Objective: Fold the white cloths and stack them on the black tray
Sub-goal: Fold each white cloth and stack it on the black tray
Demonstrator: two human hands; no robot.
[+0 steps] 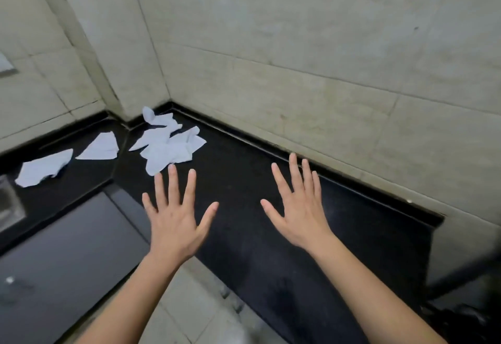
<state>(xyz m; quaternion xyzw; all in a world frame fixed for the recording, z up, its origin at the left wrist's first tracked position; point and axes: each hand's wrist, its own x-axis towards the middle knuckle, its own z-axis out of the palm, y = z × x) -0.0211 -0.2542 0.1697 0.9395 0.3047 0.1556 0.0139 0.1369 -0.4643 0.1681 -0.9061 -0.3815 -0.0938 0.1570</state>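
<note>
Several crumpled white cloths lie on a black stone counter. A loose heap of cloths sits in the far corner. One flat cloth and another rumpled cloth lie apart to the left. My left hand hovers over the counter with fingers spread straight, fingertips just short of the heap. My right hand is spread the same way further right, over bare counter. Both hands hold nothing. A dark flat rectangular surface, possibly the black tray, lies at the lower left.
Beige tiled walls meet in a corner behind the counter. A raised black lip runs along the wall. A metal fitting shows at the left edge. Light floor tiles lie below the counter's front edge.
</note>
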